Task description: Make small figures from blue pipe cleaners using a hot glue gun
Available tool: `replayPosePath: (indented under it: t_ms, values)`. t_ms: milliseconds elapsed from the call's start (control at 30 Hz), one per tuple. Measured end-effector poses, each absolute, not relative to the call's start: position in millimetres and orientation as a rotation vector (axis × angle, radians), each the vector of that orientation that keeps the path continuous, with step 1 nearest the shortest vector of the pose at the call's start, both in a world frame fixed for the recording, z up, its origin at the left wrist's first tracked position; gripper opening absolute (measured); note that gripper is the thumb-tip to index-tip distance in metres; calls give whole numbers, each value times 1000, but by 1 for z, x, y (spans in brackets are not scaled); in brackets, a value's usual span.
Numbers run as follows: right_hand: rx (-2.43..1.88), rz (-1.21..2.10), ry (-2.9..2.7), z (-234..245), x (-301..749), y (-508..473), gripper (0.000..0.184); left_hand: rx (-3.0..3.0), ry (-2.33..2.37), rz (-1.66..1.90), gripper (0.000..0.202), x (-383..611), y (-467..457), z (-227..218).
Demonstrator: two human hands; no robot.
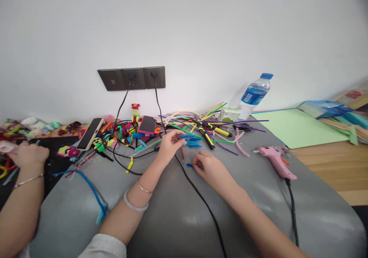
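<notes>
My left hand (pixel 169 146) reaches forward over the grey table cover (pixel 172 212), its fingers pinched on a bundle of short blue pipe-cleaner pieces (pixel 191 139). My right hand (pixel 208 166) rests on the cover just right of it, fingers closed on one small blue piece (pixel 190 165). A black cable (pixel 198 194) runs between my forearms. Two bracelets sit on my left wrist.
Another person's hand (pixel 27 156) works at the far left among colourful craft bits. A pink glue gun (pixel 276 159) lies at the right. Pipe cleaners (pixel 201 122), yellow-black tools (pixel 207 137), two phones (pixel 147 124), a water bottle (pixel 254 95) and wall sockets (pixel 132 78) lie behind.
</notes>
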State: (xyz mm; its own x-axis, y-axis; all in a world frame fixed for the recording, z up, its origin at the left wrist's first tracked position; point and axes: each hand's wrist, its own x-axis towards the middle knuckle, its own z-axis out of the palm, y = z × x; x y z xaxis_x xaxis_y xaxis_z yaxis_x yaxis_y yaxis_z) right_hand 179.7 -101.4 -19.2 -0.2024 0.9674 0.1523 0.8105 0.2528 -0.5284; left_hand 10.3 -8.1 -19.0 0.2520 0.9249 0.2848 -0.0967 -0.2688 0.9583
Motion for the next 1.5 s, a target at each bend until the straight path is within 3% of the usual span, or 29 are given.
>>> replayPosePath:
  t_ms: [167,333,467,1500]
  values:
    - [-1637,559,-1714,-4,215,-82,12,1462,806,1167,20,12,-9,-18]
    - [-1477,824,-1365,18,230,-62,33,1395,740,905,22,16,-12,-17]
    - [-1357,1000,-1390,26,216,-61,34,1396,730,858,23,16,-16,-12]
    - [-1300,996,-1616,25,202,-56,31,1447,725,831,16,12,-18,-9]
